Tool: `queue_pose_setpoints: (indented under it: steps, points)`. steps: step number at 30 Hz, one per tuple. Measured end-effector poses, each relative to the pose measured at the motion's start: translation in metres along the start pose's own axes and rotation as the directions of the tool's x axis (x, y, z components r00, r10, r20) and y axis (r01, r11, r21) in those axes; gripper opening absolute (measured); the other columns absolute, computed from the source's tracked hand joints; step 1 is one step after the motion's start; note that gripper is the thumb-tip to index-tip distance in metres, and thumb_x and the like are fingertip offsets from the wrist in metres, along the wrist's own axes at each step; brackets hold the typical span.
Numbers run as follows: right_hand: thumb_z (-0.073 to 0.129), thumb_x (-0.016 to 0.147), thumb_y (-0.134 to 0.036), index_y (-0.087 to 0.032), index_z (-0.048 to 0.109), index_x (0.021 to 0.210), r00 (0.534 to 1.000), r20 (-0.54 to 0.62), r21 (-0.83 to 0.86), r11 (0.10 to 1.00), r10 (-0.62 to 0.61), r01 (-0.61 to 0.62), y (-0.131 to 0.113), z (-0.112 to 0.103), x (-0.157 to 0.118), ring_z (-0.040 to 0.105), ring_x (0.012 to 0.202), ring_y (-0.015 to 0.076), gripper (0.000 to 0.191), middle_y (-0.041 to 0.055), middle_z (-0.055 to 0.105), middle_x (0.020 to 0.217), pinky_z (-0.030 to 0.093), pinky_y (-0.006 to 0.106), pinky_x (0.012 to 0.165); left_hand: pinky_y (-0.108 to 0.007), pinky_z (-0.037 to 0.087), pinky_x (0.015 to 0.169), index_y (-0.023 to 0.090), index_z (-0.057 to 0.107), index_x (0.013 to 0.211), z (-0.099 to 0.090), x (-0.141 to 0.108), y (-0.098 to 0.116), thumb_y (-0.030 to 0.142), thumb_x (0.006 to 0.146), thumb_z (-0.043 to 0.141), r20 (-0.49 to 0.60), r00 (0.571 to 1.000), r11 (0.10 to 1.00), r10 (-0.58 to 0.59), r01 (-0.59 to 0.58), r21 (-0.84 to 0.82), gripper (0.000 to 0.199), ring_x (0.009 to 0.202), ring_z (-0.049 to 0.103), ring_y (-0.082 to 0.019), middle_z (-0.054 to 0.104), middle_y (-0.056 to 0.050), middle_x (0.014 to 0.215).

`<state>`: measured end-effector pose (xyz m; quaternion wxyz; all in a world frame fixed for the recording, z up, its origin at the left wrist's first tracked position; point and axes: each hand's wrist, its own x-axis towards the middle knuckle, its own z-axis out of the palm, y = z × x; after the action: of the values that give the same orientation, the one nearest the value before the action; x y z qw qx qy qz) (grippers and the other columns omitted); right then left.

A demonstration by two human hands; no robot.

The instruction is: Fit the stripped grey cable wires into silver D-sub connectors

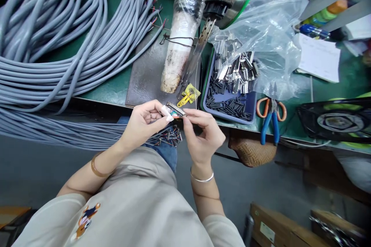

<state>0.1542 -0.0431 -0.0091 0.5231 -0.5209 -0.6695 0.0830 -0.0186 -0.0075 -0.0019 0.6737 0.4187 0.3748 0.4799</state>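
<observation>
A multi-pin metal connector [176, 110] is held up at the table's front edge, between my two hands. My right hand [204, 133] pinches its right end between thumb and fingers. On the left, my left hand [145, 120], with white coverings on the thumb and a fingertip, is closed on thin coloured wires [174, 115] at the connector. The cable they belong to is mostly hidden by this hand. Just beyond the connector lie a yellow clip-like piece [187, 98] and a soldering-iron-like metal tip with a white, wrapped tube [178, 46] beside it.
Grey cables [72, 65] cover the left side, some with connectors [171, 137] hanging below the edge. A blue tray [228, 114] holds metal connectors and short black tubes, partly under a plastic bag [269, 42]. Pliers [271, 117], papers [319, 58] and a black fan [336, 121] lie to the right.
</observation>
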Motion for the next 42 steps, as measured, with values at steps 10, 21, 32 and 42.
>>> queue_pose_setpoints:
  steps: [10,21,32,42]
  points:
    - [0.070,0.088,-0.006,-0.024,0.061,0.093,0.994,-0.009,-0.085,0.990,-0.113,0.112,0.004,0.015,0.007,0.080,0.087,0.0158,0.021,0.0037,0.082,0.102,0.065,0.027,0.076,-0.016,0.041,0.047,0.015,0.066,0.077,0.010,0.006,-0.006,0.025,0.081,0.078,-0.159,0.965,0.949,0.208,-0.160,0.271,0.016,0.053,0.053,-0.005,0.069,-0.001,0.075]
    - [0.069,0.089,-0.009,-0.024,0.060,0.095,0.997,0.003,0.003,0.997,-0.083,0.083,0.012,0.018,0.014,0.079,0.094,0.0184,0.018,0.0054,0.080,0.112,0.069,0.033,0.079,-0.015,0.043,0.051,0.017,0.062,0.073,0.015,0.017,-0.002,0.019,0.080,0.075,-0.192,0.920,0.894,0.342,-0.255,0.369,0.015,0.056,0.053,-0.006,0.060,0.003,0.067]
    - [0.071,0.087,-0.008,-0.025,0.061,0.092,0.994,-0.012,-0.039,0.993,-0.111,0.110,0.009,0.016,0.022,0.079,0.093,0.0183,0.020,0.0037,0.080,0.112,0.068,0.033,0.081,-0.016,0.046,0.055,0.018,0.063,0.074,0.019,0.018,0.000,0.016,0.081,0.074,-0.194,0.884,0.844,0.424,-0.308,0.440,0.013,0.058,0.054,-0.006,0.059,0.004,0.066]
    - [0.070,0.089,-0.010,-0.025,0.060,0.092,0.997,-0.004,-0.034,0.997,-0.073,0.073,0.009,0.014,0.017,0.079,0.087,0.0168,0.018,0.0036,0.080,0.107,0.066,0.031,0.075,-0.017,0.047,0.055,0.018,0.065,0.074,0.015,0.012,-0.002,0.024,0.083,0.077,-0.164,0.924,0.879,0.345,-0.257,0.401,0.016,0.063,0.060,-0.008,0.067,0.000,0.074]
